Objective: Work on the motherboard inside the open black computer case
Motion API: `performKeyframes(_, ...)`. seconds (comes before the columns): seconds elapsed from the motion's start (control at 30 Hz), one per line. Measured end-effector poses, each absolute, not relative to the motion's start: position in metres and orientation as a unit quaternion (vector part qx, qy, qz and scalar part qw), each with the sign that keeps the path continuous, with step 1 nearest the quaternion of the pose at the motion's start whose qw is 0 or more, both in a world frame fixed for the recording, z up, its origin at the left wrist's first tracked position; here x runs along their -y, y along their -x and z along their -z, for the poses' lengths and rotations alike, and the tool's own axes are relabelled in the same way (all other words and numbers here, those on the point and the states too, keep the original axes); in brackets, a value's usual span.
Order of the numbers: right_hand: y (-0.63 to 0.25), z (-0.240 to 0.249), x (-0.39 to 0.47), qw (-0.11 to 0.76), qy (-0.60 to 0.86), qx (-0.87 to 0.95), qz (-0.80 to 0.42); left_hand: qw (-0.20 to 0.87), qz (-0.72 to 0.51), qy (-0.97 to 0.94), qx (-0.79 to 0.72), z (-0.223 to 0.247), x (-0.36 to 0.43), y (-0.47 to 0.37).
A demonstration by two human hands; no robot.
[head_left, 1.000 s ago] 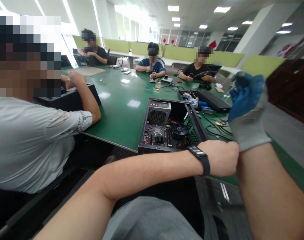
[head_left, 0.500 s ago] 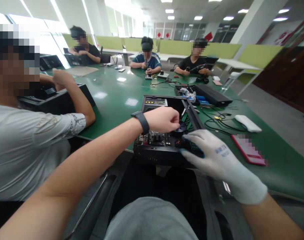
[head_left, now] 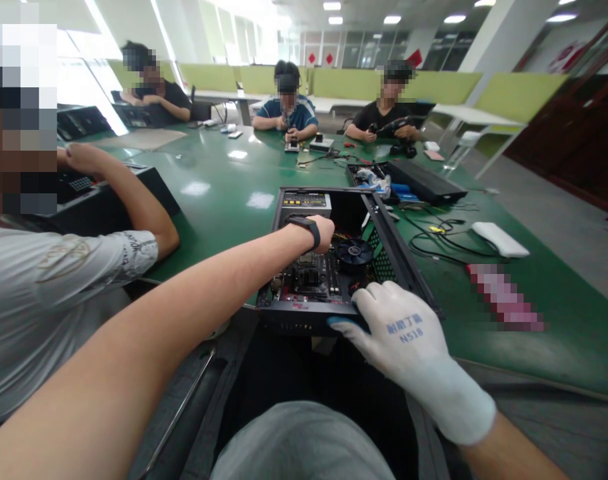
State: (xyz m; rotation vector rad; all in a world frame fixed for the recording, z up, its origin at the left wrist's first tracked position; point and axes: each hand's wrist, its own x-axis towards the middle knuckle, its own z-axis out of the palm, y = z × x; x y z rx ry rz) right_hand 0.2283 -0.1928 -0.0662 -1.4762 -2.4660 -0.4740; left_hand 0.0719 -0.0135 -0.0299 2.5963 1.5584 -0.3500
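An opened black computer case [head_left: 311, 323] lies on its side before me, with a motherboard [head_left: 311, 277], a round cooling fan [head_left: 355, 252] and a power supply [head_left: 307, 203] showing inside. My bare left hand [head_left: 325, 233], a black watch on its wrist, reaches down into the case between the power supply and the fan. Its fingers curl downward and their tips are hidden, so what they hold cannot be made out. In a white glove with blue print, my right hand [head_left: 401, 327] grips the near right edge of the case, thumb outside and fingers over the rim.
On the green table [head_left: 214, 220] to the right are black cables [head_left: 434, 240], a white pouch [head_left: 500, 239] and a pink-red item [head_left: 504, 297]. Beyond the case lies a black box with gloves [head_left: 374, 181]. A co-worker [head_left: 109, 200] sits close on the left; several people work opposite.
My left hand has moved left from over the fan to beside the power supply, uncovering the fan. My right hand has come from inside the case's right side onto its near edge.
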Motion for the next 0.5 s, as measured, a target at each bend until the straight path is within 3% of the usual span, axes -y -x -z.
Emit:
performKeyframes(0.23,-0.230,0.070,0.193,0.119,0.503,0.841,0.156,0.049,0.184,-0.831,-0.522,0.055,-0.009,-0.071)
performKeyframes(0.5,-0.230,0.074,0.194,0.162,0.494,0.840,0.156,0.014,0.276,-0.822,-0.498,0.051,-0.004,-0.074)
